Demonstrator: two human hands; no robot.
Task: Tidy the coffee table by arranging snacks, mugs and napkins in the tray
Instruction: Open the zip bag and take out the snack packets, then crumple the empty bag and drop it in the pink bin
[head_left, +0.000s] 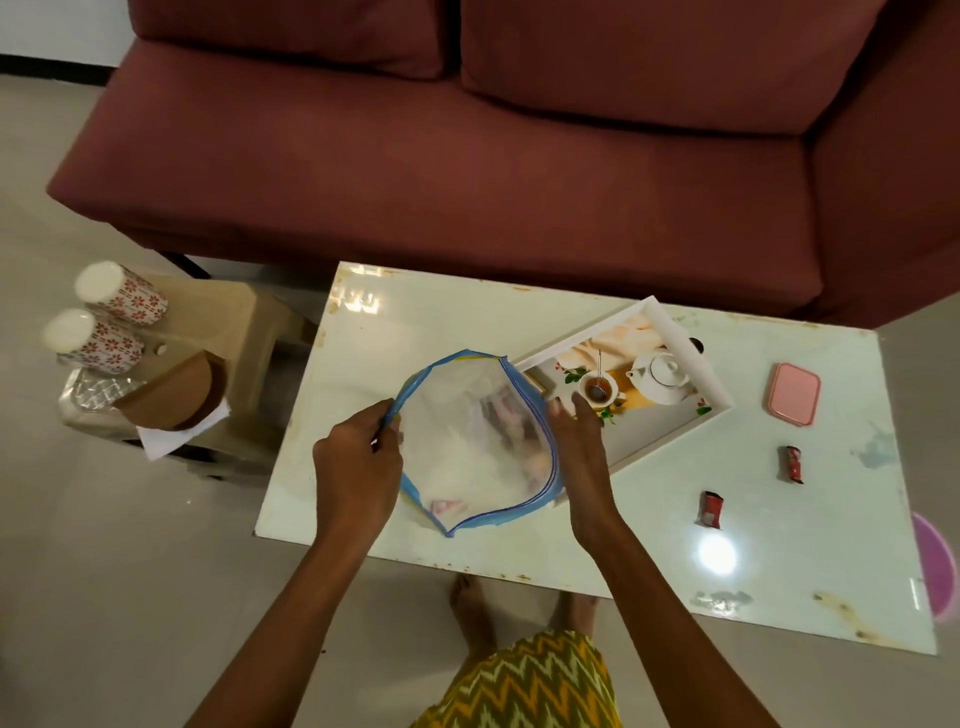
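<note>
A clear zip bag (475, 441) with a blue rim is held wide open above the white coffee table (571, 545). My left hand (358, 462) pinches its left rim and my right hand (579, 441) grips its right rim. Blurred wrapped items show inside the bag. Behind it lies a white tray (675, 332) with a printed teapot picture, partly hidden by the bag. Two red snack packets (710, 510) (793, 464) lie on the table to the right. A pink lidded box (793, 395) sits further back. Two patterned mugs (122, 293) (91, 340) lie on a stool at the left.
The beige stool (239, 332) left of the table also holds brown napkins (174, 397) on white paper and a shiny packet (96, 395). A maroon sofa (467, 156) stands behind the table. A pink round thing (937, 561) sits at the right edge. My bare feet (472, 608) are below the table's front edge.
</note>
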